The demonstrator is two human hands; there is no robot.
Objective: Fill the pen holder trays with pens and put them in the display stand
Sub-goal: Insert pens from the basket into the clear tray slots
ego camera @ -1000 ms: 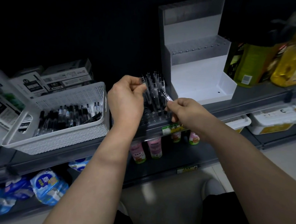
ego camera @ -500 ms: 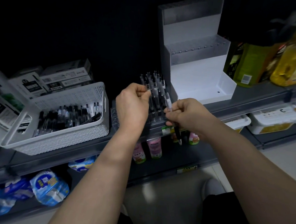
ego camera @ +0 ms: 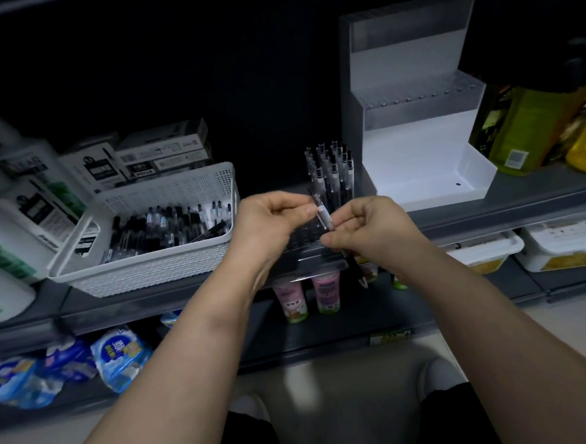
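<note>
While L hand (ego camera: 271,224) & R hand (ego camera: 370,230) pinch one pen (ego camera: 322,211) over tray (ego camera: 316,261), basket (ego camera: 170,180) lies left, stand (ego camera: 409,153) right.

Left hand (ego camera: 267,220) and right hand (ego camera: 370,226) meet at frame centre over front of pen holder tray (ego camera: 311,257). Pinched pen (ego camera: 322,210) slants across tray's open front holes. Upright pens (ego camera: 329,169) fill rear rows. Display stand (ego camera: 410,126) just right of them, lowest tier bare, open from front. White basket (ego camera: 144,271) walls left side. Bottles (ego camera: 523,133) crowd stand's right.
</note>
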